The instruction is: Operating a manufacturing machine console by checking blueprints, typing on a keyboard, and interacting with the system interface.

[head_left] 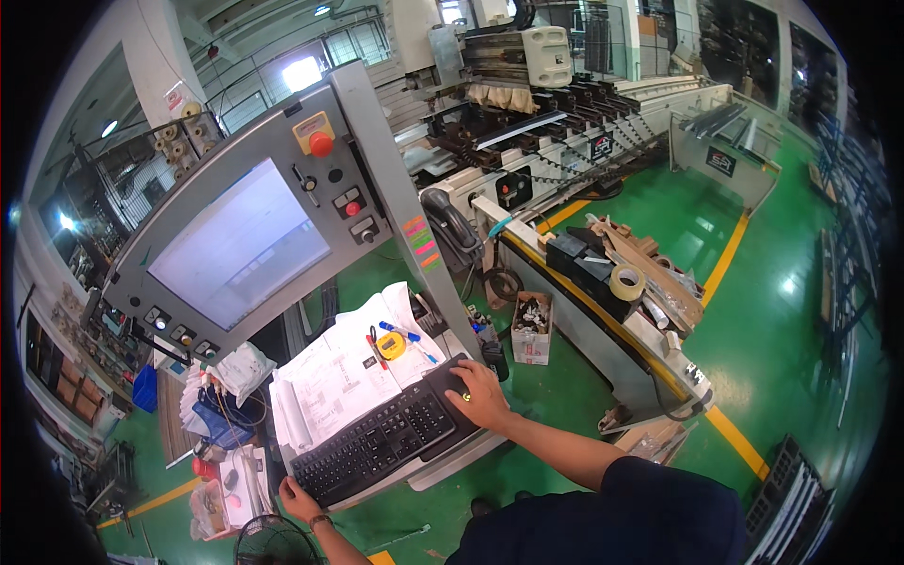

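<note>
Right hand (482, 395) lies palm-down, fingers loosely curled, over the black mouse area at the right end of the long black plastic keyboard (377, 443), frame centre-bottom. Left hand (299, 499) grips the keyboard's lower-left corner. Best kept steady, eyes on the grey-framed monitor (240, 243).

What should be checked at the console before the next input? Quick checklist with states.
1. Right hand on the mouse area at the keyboard's right end: ok.
2. Left hand at the black keyboard near-left corner: ok.
3. Console screen lit: ok; contents washed out, cannot tell.
4. Red emergency button unobstructed: ok; pressed or released, cannot tell.
5. Paper drawings clear of the keys: ok.
6. Yellow tape measure lying on the drawings, not on the keyboard: ok.
</note>
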Demonstrator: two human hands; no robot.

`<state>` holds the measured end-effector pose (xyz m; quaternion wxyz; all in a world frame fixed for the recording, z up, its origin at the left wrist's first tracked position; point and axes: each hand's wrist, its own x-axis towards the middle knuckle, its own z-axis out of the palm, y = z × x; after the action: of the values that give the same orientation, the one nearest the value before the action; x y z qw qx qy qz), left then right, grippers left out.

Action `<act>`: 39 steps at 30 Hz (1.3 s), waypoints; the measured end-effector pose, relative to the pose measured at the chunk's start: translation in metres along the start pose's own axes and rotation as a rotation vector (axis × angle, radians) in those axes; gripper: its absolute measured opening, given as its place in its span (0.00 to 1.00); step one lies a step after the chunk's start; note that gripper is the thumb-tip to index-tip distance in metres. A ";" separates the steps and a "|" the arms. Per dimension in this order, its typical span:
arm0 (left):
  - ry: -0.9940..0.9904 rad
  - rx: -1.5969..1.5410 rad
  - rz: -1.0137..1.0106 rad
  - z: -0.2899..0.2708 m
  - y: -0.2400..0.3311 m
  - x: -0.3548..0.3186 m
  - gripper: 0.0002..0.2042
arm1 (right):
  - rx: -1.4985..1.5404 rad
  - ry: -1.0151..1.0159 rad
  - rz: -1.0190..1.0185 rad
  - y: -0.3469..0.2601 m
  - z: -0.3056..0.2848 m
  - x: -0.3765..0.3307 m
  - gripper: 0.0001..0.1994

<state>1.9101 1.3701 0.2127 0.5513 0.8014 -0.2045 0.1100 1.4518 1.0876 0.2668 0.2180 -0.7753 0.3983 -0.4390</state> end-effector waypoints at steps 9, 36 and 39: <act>0.006 0.017 0.002 0.000 0.005 -0.003 0.20 | 0.000 0.009 -0.028 0.003 0.002 0.000 0.26; -0.014 0.008 -0.026 -0.003 0.004 -0.002 0.19 | 0.000 0.013 -0.019 -0.002 0.001 0.001 0.26; -0.013 0.013 -0.028 0.000 0.004 -0.001 0.20 | -0.003 0.028 -0.032 -0.001 0.001 0.001 0.25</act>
<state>1.9068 1.3695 0.2161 0.5460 0.8085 -0.1961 0.0987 1.4530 1.0870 0.2674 0.2043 -0.7756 0.3897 -0.4526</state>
